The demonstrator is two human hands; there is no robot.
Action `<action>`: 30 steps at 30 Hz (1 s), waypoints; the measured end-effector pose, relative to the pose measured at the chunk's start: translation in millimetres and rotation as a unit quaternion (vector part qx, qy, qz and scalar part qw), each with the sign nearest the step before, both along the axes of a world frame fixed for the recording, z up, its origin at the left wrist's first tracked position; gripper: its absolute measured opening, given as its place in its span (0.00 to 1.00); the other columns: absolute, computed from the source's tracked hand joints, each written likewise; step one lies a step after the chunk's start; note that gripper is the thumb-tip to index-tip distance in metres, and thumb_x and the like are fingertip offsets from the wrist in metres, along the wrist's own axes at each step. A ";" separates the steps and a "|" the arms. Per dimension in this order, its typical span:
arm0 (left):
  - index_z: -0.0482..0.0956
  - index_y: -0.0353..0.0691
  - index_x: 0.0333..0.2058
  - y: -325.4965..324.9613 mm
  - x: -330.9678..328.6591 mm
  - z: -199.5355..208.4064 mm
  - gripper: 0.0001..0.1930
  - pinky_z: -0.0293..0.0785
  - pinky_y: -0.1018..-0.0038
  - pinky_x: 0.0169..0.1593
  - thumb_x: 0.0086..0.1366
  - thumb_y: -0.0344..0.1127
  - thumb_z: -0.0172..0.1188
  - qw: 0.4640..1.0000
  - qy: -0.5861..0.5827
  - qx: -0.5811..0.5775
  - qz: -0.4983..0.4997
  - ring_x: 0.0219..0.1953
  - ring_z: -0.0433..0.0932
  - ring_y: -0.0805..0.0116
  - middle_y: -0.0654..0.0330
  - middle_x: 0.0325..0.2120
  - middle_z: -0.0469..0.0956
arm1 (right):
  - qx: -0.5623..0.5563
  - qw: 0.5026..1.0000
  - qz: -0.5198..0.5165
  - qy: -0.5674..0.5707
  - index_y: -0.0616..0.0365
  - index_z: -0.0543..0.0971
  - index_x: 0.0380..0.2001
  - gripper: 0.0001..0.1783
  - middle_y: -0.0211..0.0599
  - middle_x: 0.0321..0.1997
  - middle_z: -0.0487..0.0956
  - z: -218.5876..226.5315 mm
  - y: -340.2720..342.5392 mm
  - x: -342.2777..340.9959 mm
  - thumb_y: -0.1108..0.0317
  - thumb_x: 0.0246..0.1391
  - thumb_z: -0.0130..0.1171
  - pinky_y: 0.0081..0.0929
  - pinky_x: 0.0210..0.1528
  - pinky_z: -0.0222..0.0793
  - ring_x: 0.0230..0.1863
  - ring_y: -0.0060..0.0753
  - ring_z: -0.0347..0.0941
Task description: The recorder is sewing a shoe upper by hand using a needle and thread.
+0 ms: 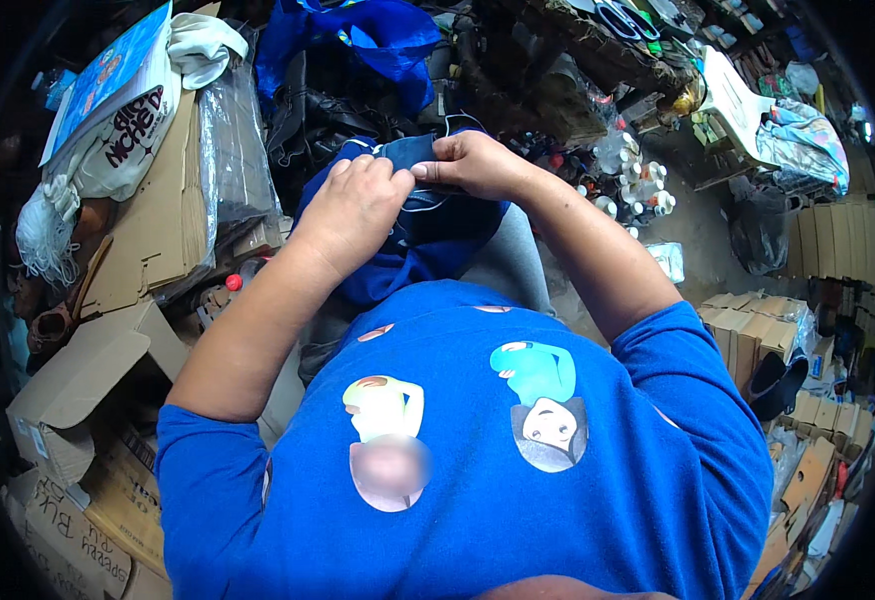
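Over my lap, my left hand [358, 205] and my right hand [483, 165] come close together on a dark blue leather-like piece [408, 152]. The fingers of my left hand are closed at its near left side. My right thumb and fingers pinch its right edge. A thin pale cord or thread [464, 118] loops up beside my right hand. Part of the piece is hidden behind my hands, and its exact kind does not show. Blue cloth [383, 280] is draped over my lap beneath it.
Flattened cardboard [163, 225] leans at the left, with white yarn [46, 235] beside it. An open box [78, 385] stands nearer. Dark shoes [323, 120] and a blue bag [388, 45] lie ahead. Small bottles [643, 185], a white chair [733, 100] and stacked boxes [748, 330] are at the right.
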State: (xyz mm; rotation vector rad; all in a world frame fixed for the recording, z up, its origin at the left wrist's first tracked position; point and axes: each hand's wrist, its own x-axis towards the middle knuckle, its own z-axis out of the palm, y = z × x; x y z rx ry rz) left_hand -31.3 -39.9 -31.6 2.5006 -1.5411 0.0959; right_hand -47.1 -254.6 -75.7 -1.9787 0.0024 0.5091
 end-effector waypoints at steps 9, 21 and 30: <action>0.74 0.35 0.30 87.4 24.4 34.0 0.04 0.72 0.65 0.43 0.58 0.22 0.52 0.973 0.156 -0.098 0.143 0.38 0.77 0.56 0.52 0.31 0.77 | 0.129 0.991 -0.024 0.011 0.61 0.81 0.38 0.19 0.28 0.33 0.81 -24.3 -15.6 1.2 0.54 0.54 0.63 0.20 0.43 0.68 0.36 0.17 0.73; 0.74 0.39 0.32 144.8 39.5 97.4 0.07 0.68 0.77 0.34 0.68 0.31 0.49 0.609 0.513 -0.599 -0.078 0.22 0.65 0.77 0.67 0.22 0.66 | -0.086 0.992 -0.015 -0.093 0.66 0.77 0.25 0.23 0.38 0.28 0.72 -7.3 -17.1 -12.8 0.52 0.53 0.61 0.28 0.39 0.66 0.32 0.29 0.70; 0.74 0.36 0.47 74.4 14.0 23.9 0.18 0.69 0.72 0.52 0.62 0.38 0.61 0.786 0.397 -0.413 0.234 0.45 0.73 0.69 0.59 0.41 0.76 | -0.106 0.979 -0.052 -0.166 0.55 0.80 0.41 0.18 0.44 0.44 0.76 -2.4 -34.2 -3.5 0.60 0.48 0.57 0.34 0.53 0.67 0.49 0.45 0.72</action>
